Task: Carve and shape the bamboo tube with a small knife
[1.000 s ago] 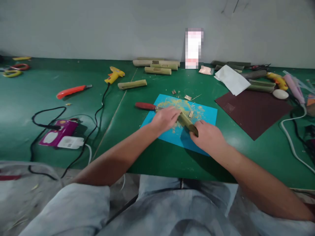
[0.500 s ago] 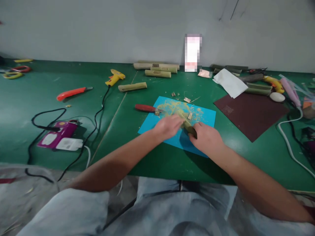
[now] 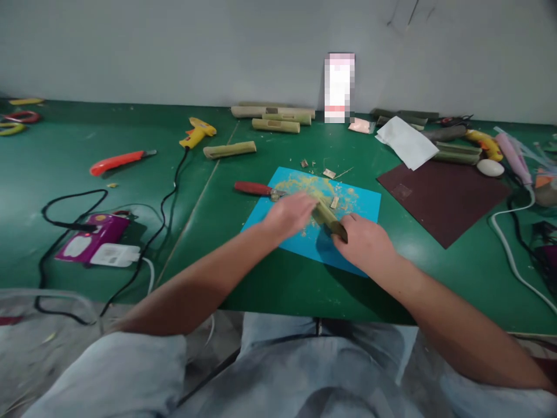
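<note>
A short, hollowed green bamboo tube (image 3: 327, 217) slants over a blue sheet (image 3: 304, 249), its open end toward me. My right hand (image 3: 366, 239) is closed around that near end. At the tube's far end is my left hand (image 3: 289, 213), fingers curled together; whether they pinch something small or the bamboo itself is hidden. Yellowish shavings (image 3: 311, 184) lie scattered on the sheet beyond my hands. A red-handled tool (image 3: 253, 188) rests across the sheet's left edge, its metal end partly hidden behind my left hand. A small flat chip (image 3: 334, 202) lies right of the tube.
More bamboo pieces (image 3: 276, 125) lie along the wall. On the left are a yellow glue gun (image 3: 198, 132), an orange utility knife (image 3: 117, 163) and a purple power strip (image 3: 93, 237) with cords. A dark brown sheet (image 3: 444, 203) and white paper (image 3: 407, 142) are right.
My left hand has slid left, off the bamboo's upper side, so more of the tube shows. My right hand keeps its hold. The whole view has shifted slightly.
</note>
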Available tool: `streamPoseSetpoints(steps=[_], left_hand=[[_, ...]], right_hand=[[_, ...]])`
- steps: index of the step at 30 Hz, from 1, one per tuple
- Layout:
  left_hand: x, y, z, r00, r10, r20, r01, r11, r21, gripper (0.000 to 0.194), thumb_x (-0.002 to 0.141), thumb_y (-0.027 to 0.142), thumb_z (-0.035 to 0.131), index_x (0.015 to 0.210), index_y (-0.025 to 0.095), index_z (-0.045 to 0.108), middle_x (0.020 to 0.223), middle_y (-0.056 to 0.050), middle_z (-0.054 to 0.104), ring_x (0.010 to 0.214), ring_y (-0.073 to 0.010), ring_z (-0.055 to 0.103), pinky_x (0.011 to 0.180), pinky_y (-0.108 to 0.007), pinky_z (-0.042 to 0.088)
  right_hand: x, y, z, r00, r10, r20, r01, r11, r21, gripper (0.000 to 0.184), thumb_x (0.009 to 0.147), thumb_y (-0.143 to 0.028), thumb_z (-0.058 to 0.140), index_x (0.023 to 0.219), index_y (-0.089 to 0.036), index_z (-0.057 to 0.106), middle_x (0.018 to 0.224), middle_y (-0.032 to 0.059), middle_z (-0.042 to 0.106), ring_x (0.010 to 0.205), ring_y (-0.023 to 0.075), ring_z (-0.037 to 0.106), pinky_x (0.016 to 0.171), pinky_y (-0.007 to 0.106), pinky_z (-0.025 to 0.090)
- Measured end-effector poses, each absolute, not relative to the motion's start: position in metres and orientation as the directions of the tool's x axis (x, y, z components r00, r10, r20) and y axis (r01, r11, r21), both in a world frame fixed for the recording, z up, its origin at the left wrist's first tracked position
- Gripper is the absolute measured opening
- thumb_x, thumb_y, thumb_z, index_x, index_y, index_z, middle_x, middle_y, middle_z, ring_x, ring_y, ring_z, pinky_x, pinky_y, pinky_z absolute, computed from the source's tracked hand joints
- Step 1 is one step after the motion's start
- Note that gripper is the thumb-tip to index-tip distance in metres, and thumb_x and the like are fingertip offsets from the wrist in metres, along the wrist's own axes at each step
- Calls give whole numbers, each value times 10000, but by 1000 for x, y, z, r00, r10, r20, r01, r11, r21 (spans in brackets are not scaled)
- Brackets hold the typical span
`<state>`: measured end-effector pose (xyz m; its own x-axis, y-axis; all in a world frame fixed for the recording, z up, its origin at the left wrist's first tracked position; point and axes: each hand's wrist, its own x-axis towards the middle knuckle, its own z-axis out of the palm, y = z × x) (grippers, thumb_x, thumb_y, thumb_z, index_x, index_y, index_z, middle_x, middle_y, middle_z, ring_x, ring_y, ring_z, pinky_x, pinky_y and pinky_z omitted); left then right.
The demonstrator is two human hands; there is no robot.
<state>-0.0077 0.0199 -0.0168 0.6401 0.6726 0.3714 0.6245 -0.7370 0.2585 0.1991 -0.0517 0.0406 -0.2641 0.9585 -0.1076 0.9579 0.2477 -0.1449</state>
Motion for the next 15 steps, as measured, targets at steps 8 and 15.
streamPoseSetpoints(steps=[8,15], left_hand=[[-7,14,-11,623,687,374,611,-726,317,334,1046,284,379,1104,173,689,939,-78,697,900,-206,683,810,-330,580],[-7,11,-10,652,656,380,584,-755,298,356,1053,293,375,1121,166,700,924,-84,706,861,-184,684,763,-302,571]], right_hand=[[201,-49,36,-255,961,-108,958,235,-165,213,933,-349,524,982,-173,633,989,100,698,874,229,674,655,323,403],[202,-47,34,-256,961,-105,956,236,-171,227,924,-368,534,965,-170,635,977,96,704,873,227,678,657,317,402]])
